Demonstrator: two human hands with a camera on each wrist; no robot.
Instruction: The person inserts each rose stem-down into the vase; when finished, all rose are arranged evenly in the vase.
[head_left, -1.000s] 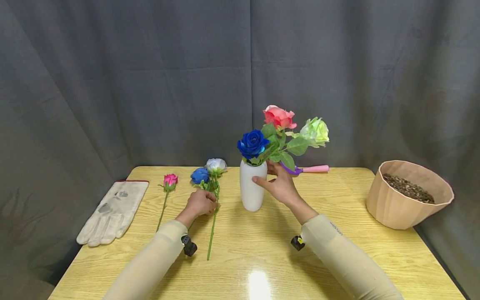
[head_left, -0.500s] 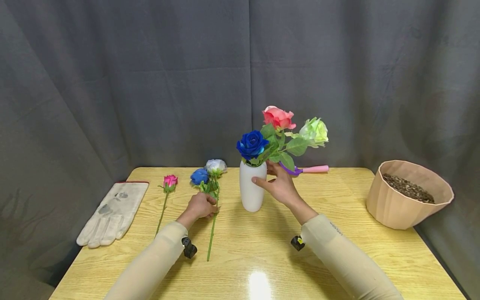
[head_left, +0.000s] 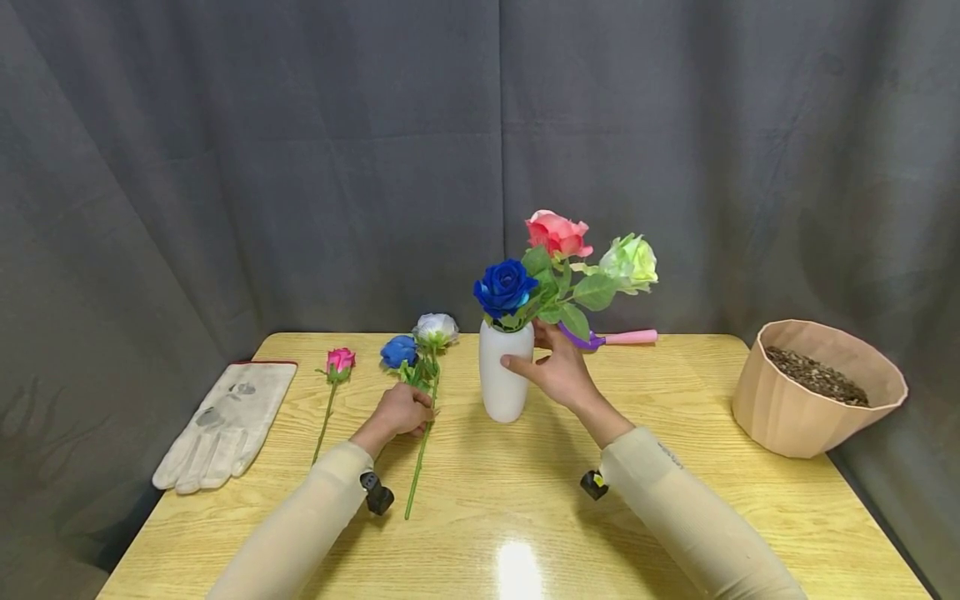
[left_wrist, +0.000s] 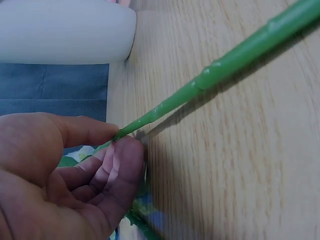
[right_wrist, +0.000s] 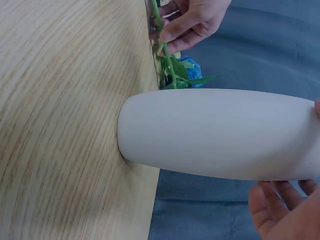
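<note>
A work glove (head_left: 225, 422) lay at the bench's (head_left: 480, 533) left edge, a pink rosebud (head_left: 341, 360) beside it. The left hand (head_left: 403, 408) rested low on the bench, fingers (left_wrist: 107, 170) curled round the green stem (head_left: 417, 467) of a white rose (head_left: 435, 328) (a pale blue one lay alongside). The white vase (head_left: 504, 372) stood mid-bench holding three roses (head_left: 558, 262). The right hand (head_left: 558, 371) cupped its neck, fingers relaxed and touching. A tan pot (head_left: 813, 387) of soil sat far right.
</note>
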